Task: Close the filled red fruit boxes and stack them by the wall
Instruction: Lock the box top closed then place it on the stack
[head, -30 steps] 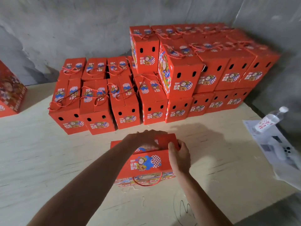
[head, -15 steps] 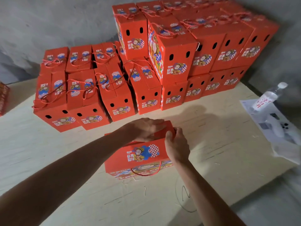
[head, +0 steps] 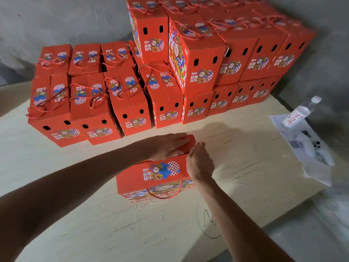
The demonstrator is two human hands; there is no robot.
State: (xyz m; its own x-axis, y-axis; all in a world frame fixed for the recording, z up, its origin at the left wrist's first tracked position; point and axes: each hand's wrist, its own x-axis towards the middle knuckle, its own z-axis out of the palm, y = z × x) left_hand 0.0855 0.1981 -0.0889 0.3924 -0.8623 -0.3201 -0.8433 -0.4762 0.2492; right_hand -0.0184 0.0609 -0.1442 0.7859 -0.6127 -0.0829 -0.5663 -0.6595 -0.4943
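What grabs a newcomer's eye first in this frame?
The wall of stacked red boxes at the back, two tiers high on the right. Next, the lone red fruit box up front, left hand pressing flat on its top flap, right hand at its right end. A water bottle lies far right.

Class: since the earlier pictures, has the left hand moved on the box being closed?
Yes. The left hand has slid toward the box's right end, fingers now flat near that corner.

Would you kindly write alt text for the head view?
Left hand presses flat on a red printed cardboard fruit box on a pale wooden board while right hand pinches its end flap; stacked matching boxes line the grey wall.
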